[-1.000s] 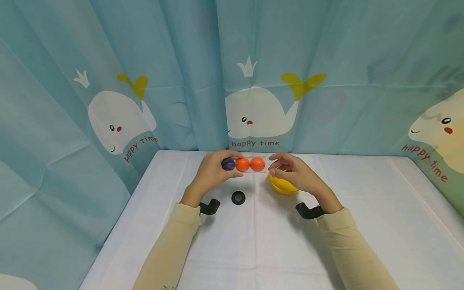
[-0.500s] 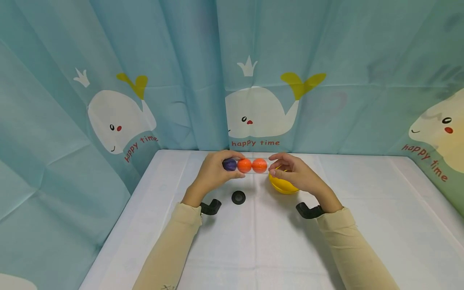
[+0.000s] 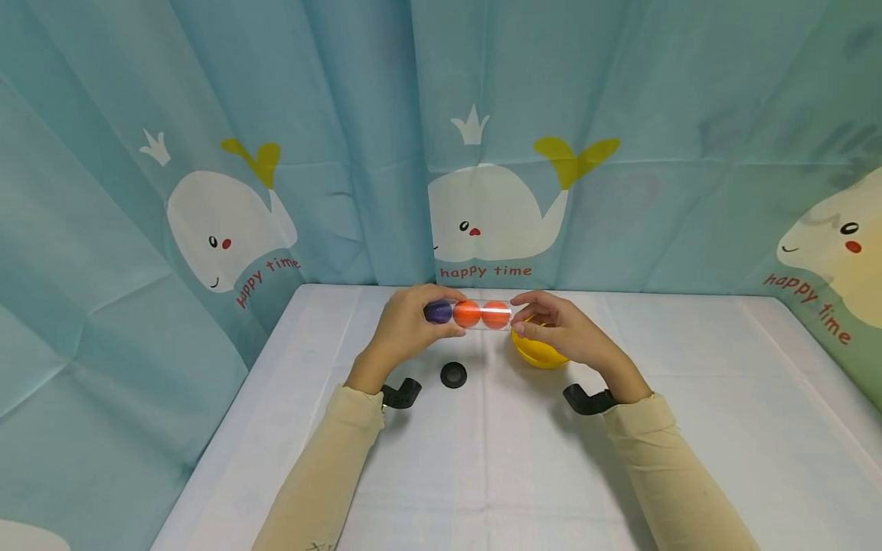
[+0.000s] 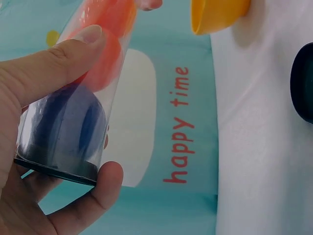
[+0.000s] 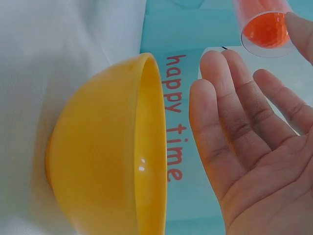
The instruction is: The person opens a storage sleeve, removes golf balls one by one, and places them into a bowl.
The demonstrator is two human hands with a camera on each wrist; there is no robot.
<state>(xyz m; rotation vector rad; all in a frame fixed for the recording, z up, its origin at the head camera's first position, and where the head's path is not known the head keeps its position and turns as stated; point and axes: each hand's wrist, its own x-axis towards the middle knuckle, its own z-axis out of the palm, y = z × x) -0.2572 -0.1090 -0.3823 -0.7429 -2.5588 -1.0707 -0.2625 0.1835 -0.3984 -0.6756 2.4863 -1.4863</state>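
My left hand (image 3: 406,321) grips a clear tube (image 4: 110,90) that lies nearly level above the table. A dark blue ball (image 4: 68,122) sits at its black-capped left end, then two orange balls (image 3: 467,314) (image 3: 496,314) in a row. In the right wrist view the tube's right end is uncapped, with an orange ball just inside. My right hand (image 3: 561,329) is by that end, its fingers loosely bent and parted; its thumb (image 5: 301,34) is at the rim, though touching is hard to tell. A yellow bowl (image 5: 93,147) stands below the right hand, partly covered by it in the head view.
A round black cap (image 3: 453,375) lies on the white-covered table (image 3: 482,459), in front of the tube. Behind the table's far edge hangs a blue curtain (image 3: 372,191) with whale prints. Black wrist mounts (image 3: 401,393) stick out from both wrists.
The tube has shifted slightly right in my left hand, bringing its uncapped end up to the right fingers, and has a bright glare along it now. My right hand, the bowl and the cap stay put.
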